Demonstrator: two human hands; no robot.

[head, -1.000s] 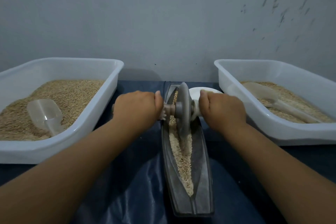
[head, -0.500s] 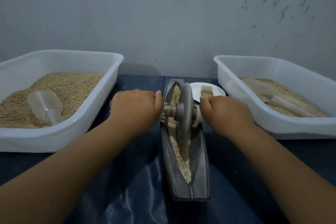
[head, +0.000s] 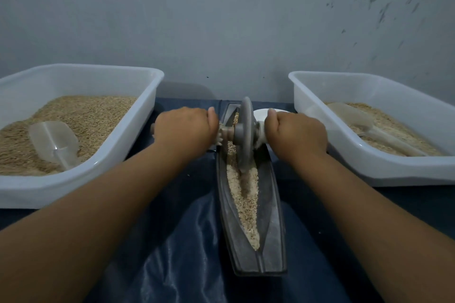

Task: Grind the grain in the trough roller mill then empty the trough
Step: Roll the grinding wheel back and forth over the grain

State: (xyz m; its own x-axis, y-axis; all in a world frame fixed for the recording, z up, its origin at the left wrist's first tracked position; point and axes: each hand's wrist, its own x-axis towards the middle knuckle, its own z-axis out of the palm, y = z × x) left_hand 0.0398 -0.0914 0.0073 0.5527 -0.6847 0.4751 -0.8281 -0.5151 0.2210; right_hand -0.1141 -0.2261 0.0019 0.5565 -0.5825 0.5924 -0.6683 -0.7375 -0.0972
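Head view: a dark grey trough [head: 275, 224] lies lengthwise on the table, on a dark blue cloth [head: 177, 253], running from near the wall toward the camera. The grey roller wheel [head: 245, 135] stands upright on edge in the far half of the trough, its axle crossing the trough side to side. The left hand [head: 184, 128] is curled round the left end of the axle, fingers wrapped, thumb on top. The right hand [head: 296, 133] is curled the same way round the right end. Grain [head: 242, 194], partly crushed and pale, fills the trough groove from under the wheel to the near tip, with a furrow just in front of the wheel. A white tub [head: 138, 135] sits left of the trough, holding tan grain and a clear plastic scoop [head: 54, 141] lying on it. A second white tub [head: 384, 167] sits on the right, with grain and another clear scoop [head: 354, 118] inside. A small white dish [head: 261, 114] shows behind the wheel, mostly hidden. Grey wall [head: 221, 19] behind, scuffed at upper right. No readable labels, brands or writing on anything.
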